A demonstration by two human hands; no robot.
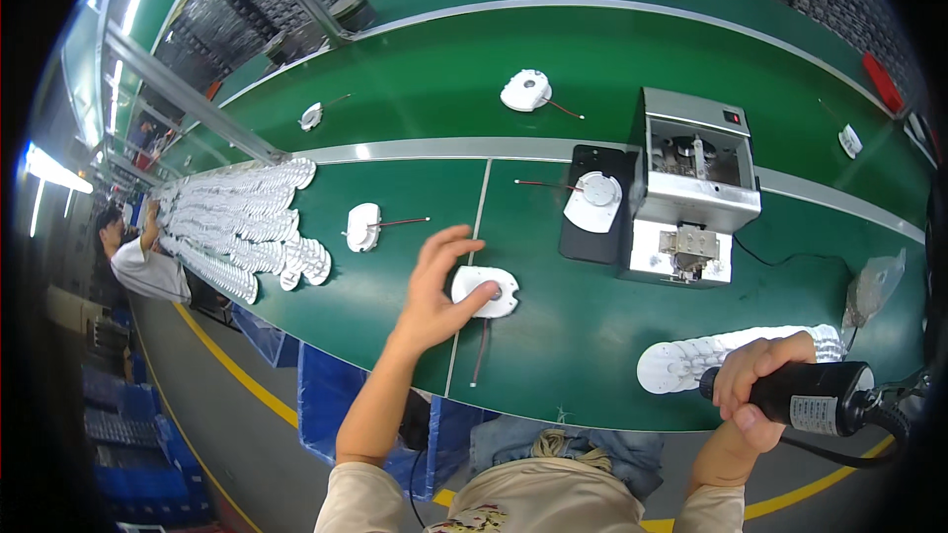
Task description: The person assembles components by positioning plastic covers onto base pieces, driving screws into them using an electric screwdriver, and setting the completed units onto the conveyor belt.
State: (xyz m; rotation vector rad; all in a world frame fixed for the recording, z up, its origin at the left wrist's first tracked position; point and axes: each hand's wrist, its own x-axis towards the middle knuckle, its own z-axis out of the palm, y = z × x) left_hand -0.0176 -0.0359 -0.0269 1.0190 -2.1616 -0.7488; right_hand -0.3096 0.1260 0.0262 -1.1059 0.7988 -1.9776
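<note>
Left hand partly covering white disc, right hand gripping screwdriver

Left hand covers the left part of the white round part. Right hand hides the black power tool grip; its tip isn't visible. Small white piece too small to identify
</note>
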